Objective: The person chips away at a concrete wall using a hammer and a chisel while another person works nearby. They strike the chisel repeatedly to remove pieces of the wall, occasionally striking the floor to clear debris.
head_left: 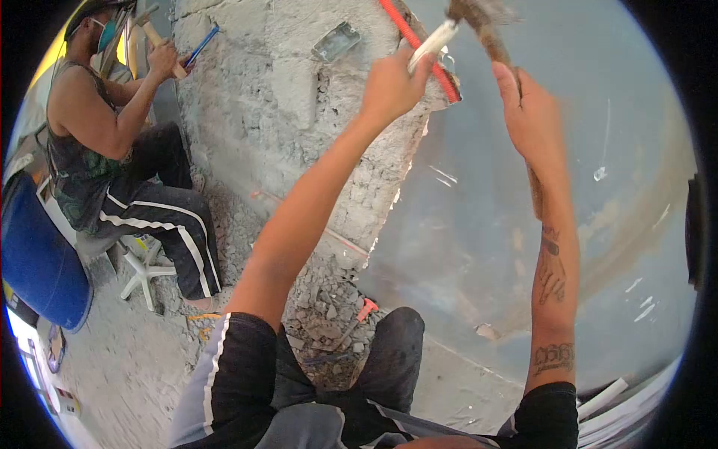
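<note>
My left hand (pixel 394 88) is closed around a chisel with a pale handle (pixel 432 46), held against the wall beside a red corrugated conduit (pixel 407 28). The chisel's lower end is hidden by my fingers. In my right hand (pixel 532 123) is a hammer (pixel 490 41), gripped by its long wooden handle, which runs back along my forearm. Motion blurs the hammer head, which is close to the chisel's upper end. Rough, stripped masonry (pixel 292 105) lies left of the conduit, while grey painted plaster (pixel 479 187) spreads to the right, with a broken edge between them.
At left, a seated person (pixel 90 120) holds a hammer and a blue chisel against the wall. A recessed electrical box (pixel 336 43) sits in the masonry. Rubble (pixel 321 314) and an orange-ended tool (pixel 366 309) lie below me. A blue barrel (pixel 41 251) stands far left.
</note>
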Demonstrator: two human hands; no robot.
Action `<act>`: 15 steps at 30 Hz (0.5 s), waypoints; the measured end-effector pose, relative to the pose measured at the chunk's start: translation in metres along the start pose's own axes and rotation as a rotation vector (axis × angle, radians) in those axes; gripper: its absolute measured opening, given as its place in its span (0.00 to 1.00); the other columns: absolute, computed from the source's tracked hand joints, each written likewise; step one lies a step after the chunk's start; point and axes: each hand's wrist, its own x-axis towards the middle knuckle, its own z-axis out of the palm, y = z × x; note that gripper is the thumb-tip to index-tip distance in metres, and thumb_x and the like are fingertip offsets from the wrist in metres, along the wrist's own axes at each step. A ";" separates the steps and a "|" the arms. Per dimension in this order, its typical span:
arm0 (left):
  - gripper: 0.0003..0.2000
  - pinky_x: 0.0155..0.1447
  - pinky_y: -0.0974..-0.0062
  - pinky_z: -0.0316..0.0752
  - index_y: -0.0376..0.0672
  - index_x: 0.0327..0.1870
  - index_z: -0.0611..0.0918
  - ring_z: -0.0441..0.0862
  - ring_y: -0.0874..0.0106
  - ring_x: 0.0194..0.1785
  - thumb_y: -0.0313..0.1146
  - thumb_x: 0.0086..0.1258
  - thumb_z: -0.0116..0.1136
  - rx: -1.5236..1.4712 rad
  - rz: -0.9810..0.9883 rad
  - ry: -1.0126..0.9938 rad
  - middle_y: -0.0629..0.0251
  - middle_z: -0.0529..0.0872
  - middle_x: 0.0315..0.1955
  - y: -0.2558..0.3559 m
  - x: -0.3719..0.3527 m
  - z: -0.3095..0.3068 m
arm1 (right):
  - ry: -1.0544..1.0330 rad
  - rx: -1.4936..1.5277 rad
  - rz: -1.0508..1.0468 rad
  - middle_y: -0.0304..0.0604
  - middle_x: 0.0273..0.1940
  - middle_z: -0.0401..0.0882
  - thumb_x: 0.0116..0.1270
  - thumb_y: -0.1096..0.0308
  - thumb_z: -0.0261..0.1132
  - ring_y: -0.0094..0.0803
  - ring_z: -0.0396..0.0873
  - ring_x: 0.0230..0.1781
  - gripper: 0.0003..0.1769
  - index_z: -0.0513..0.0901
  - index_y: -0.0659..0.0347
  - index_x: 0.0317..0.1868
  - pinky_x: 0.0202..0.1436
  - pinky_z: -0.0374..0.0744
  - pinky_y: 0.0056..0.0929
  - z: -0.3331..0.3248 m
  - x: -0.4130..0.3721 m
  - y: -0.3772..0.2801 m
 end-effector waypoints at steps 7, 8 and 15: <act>0.23 0.37 0.57 0.74 0.33 0.34 0.82 0.82 0.49 0.30 0.50 0.72 0.53 -0.019 0.002 0.033 0.45 0.83 0.24 -0.007 0.016 -0.007 | -0.013 0.154 0.149 0.51 0.20 0.70 0.75 0.42 0.52 0.43 0.65 0.19 0.31 0.74 0.67 0.32 0.27 0.69 0.40 -0.007 -0.010 0.010; 0.23 0.37 0.57 0.74 0.33 0.34 0.82 0.82 0.49 0.30 0.49 0.72 0.53 -0.037 0.013 0.033 0.45 0.83 0.23 -0.006 0.017 -0.006 | 0.013 0.188 0.153 0.50 0.20 0.70 0.75 0.42 0.52 0.42 0.64 0.20 0.31 0.74 0.67 0.32 0.27 0.69 0.38 -0.012 -0.010 0.006; 0.28 0.31 0.62 0.71 0.33 0.35 0.83 0.76 0.62 0.21 0.58 0.71 0.52 -0.031 0.038 -0.002 0.52 0.78 0.16 -0.015 0.018 0.004 | 0.153 0.355 0.020 0.30 0.17 0.63 0.75 0.43 0.52 0.16 0.64 0.15 0.26 0.75 0.60 0.34 0.19 0.64 0.21 -0.034 -0.012 -0.026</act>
